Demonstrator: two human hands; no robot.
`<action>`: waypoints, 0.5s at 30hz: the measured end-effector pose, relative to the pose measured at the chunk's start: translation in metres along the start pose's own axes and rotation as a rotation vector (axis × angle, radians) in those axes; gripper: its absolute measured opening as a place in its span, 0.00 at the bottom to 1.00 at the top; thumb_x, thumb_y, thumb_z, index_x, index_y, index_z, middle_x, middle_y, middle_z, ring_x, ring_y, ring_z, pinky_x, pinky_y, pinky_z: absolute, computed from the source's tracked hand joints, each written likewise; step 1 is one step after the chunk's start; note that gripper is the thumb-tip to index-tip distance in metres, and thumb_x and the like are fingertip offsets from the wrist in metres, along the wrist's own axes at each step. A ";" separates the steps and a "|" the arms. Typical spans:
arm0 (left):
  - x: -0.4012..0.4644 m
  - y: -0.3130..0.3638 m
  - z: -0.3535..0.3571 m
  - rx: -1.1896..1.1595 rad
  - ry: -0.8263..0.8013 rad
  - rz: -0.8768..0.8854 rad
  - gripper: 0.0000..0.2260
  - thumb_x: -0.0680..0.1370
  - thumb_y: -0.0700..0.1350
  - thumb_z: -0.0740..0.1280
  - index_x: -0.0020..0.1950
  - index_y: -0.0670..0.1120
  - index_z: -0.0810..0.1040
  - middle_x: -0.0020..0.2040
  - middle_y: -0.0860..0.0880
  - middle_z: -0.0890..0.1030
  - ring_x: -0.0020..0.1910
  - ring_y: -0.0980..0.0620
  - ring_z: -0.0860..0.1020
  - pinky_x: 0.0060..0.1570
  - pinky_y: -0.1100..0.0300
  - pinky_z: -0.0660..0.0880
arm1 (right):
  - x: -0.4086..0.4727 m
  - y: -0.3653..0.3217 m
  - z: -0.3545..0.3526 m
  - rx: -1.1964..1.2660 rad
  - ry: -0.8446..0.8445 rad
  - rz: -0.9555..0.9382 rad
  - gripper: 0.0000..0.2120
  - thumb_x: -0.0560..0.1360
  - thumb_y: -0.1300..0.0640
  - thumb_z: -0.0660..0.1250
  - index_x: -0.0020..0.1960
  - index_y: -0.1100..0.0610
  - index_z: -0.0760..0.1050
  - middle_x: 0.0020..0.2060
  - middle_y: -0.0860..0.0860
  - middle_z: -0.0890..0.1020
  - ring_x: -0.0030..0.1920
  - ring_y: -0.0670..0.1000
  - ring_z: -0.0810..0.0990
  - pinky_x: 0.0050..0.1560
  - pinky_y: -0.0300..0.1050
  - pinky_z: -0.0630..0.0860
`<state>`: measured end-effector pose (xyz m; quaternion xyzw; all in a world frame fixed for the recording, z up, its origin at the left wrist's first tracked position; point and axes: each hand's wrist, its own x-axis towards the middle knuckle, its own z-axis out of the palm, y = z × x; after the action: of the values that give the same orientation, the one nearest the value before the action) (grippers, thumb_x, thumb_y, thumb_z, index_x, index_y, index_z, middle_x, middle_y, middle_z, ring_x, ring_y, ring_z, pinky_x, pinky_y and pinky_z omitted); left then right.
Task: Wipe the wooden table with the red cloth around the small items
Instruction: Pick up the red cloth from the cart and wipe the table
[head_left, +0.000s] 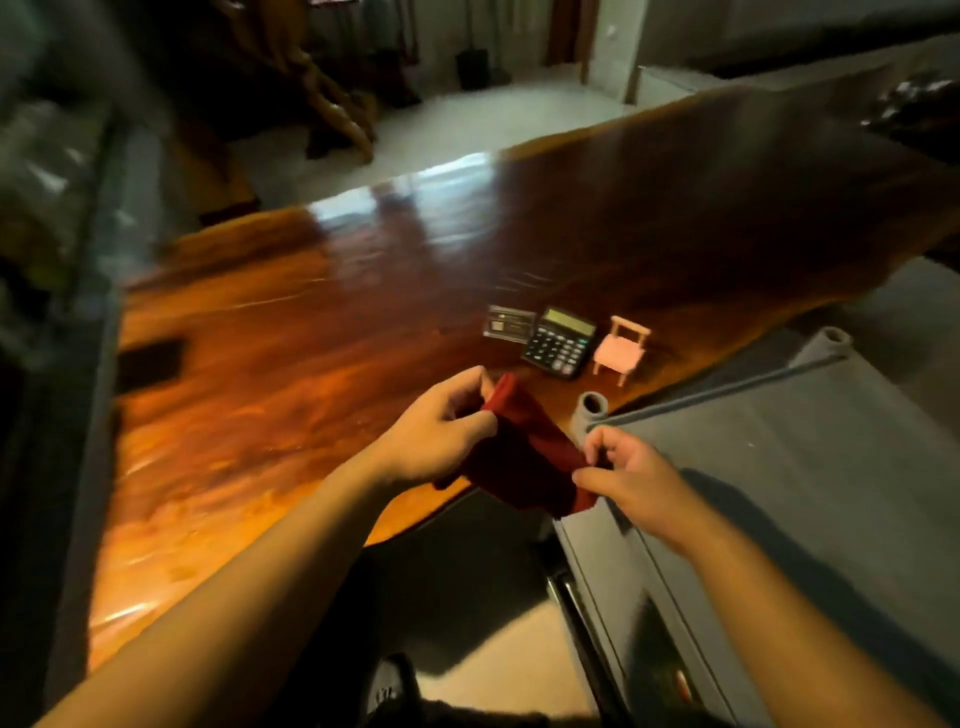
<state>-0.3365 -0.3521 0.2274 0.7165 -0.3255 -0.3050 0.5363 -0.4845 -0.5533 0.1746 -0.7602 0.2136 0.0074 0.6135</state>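
The red cloth (524, 447) is stretched between both hands just above the near edge of the glossy wooden table (322, 332). My left hand (441, 431) pinches its upper left corner and my right hand (631, 480) pinches its lower right corner. Beyond the cloth, three small items stand in a row on the table: a dark card case (508, 323), a black calculator (560, 340) and a tiny pink toy chair (622, 349).
A grey plastic shelf unit (779, 467) with tube posts (590, 410) stands against the table's right side. A dark flat object (150, 358) lies near the table's left edge. A glass cabinet runs along the left, and a wooden chair stands beyond the table.
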 end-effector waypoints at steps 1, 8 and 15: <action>-0.013 -0.005 -0.012 -0.007 0.047 -0.015 0.05 0.72 0.37 0.64 0.42 0.46 0.70 0.37 0.50 0.74 0.37 0.53 0.73 0.39 0.55 0.70 | 0.006 -0.008 0.013 0.017 -0.071 -0.003 0.12 0.72 0.67 0.70 0.44 0.51 0.75 0.41 0.54 0.85 0.43 0.56 0.85 0.45 0.50 0.81; -0.085 -0.043 -0.073 -0.059 0.284 -0.110 0.07 0.77 0.30 0.62 0.44 0.40 0.70 0.37 0.44 0.75 0.29 0.56 0.72 0.28 0.66 0.68 | 0.039 -0.041 0.115 -0.074 -0.414 -0.013 0.11 0.76 0.65 0.71 0.57 0.60 0.80 0.50 0.60 0.86 0.52 0.56 0.85 0.54 0.50 0.81; -0.141 -0.099 -0.140 -0.156 0.392 -0.160 0.05 0.79 0.27 0.62 0.47 0.35 0.70 0.37 0.44 0.75 0.33 0.53 0.73 0.34 0.61 0.70 | 0.077 -0.048 0.197 -0.093 -0.537 0.019 0.14 0.72 0.64 0.76 0.53 0.66 0.74 0.47 0.62 0.85 0.49 0.57 0.84 0.53 0.51 0.81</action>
<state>-0.2978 -0.1398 0.1776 0.7420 -0.1325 -0.2256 0.6172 -0.3493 -0.3861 0.1496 -0.7565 0.0500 0.2242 0.6123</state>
